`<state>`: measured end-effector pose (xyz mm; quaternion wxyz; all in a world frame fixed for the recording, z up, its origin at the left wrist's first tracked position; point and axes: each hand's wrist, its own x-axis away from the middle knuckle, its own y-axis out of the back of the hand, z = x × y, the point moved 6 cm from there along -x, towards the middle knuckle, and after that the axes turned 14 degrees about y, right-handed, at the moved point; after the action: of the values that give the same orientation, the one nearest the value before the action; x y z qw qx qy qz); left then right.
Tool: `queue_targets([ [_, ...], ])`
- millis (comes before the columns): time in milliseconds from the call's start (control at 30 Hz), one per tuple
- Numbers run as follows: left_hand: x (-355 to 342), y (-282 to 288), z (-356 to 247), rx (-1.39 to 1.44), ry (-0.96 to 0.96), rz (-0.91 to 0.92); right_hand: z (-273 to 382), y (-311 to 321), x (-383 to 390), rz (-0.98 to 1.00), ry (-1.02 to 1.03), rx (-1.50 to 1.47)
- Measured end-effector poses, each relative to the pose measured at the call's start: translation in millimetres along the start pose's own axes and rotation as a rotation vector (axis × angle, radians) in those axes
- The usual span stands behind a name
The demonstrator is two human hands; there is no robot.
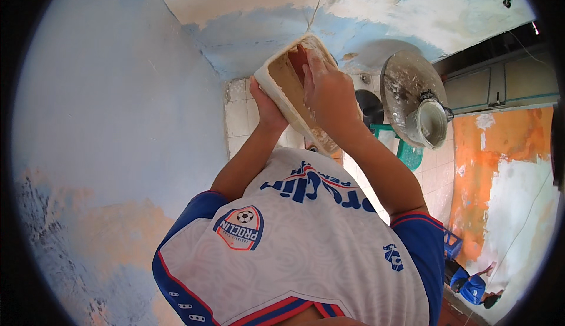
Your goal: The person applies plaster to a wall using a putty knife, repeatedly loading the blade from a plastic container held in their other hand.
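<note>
My left hand grips the side of an off-white rectangular tub, which is tilted in front of my chest. Its rim and inner walls are smeared with a pale, dried-looking paste. My right hand reaches into the tub with its fingers closed on a flat reddish-brown scraper. The scraper's lower part lies against the inside of the tub, partly covered by my fingers. Whitish residue coats my right fingers.
Close on the left rises a patchy blue wall. To the right are a spattered round tabletop, a paste-coated pot and a green plastic stool. Another person in blue is by the half-painted orange wall.
</note>
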<state>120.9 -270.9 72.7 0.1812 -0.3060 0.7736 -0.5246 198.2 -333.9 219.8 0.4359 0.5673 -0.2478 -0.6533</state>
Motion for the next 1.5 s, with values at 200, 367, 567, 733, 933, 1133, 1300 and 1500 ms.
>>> queue_targets([
  [200, 1.0, -1.3, -0.7, -0.055, -0.027, 0.01, -3.3, -10.3, 1.2, 0.166, -0.014, -0.021],
  [367, 4.5, 11.3, -1.0, -0.077, 0.006, -0.118, 2.1, -9.2, 2.1, 0.142, 0.072, -0.006],
  [567, -1.6, 1.4, 5.2, -0.024, 0.043, -0.129, 1.9, -13.9, 1.3, 0.3, 0.068, 0.103],
  [733, -3.3, -3.5, 2.5, -0.029, 0.032, -0.111, 4.1, -0.2, 2.3, 0.233, 0.022, 0.118],
  [933, -0.3, 1.1, 4.5, -0.008, 0.053, -0.14, -4.9, -0.3, 6.6, 0.235, 0.009, 0.071],
  [1133, 5.8, 6.6, -1.8, -0.112, 0.032, -0.152, 0.3, -15.8, 11.8, 0.24, 0.031, 0.065],
  [1300, 5.7, 11.0, -5.7, -0.111, 0.0, 0.005, 5.5, -20.6, 6.1, 0.279, -0.011, -0.05],
  [1500, 11.5, 25.2, -9.3, -0.117, -0.072, 0.083, 8.7, -31.5, 13.2, 0.22, 0.04, -0.096],
])
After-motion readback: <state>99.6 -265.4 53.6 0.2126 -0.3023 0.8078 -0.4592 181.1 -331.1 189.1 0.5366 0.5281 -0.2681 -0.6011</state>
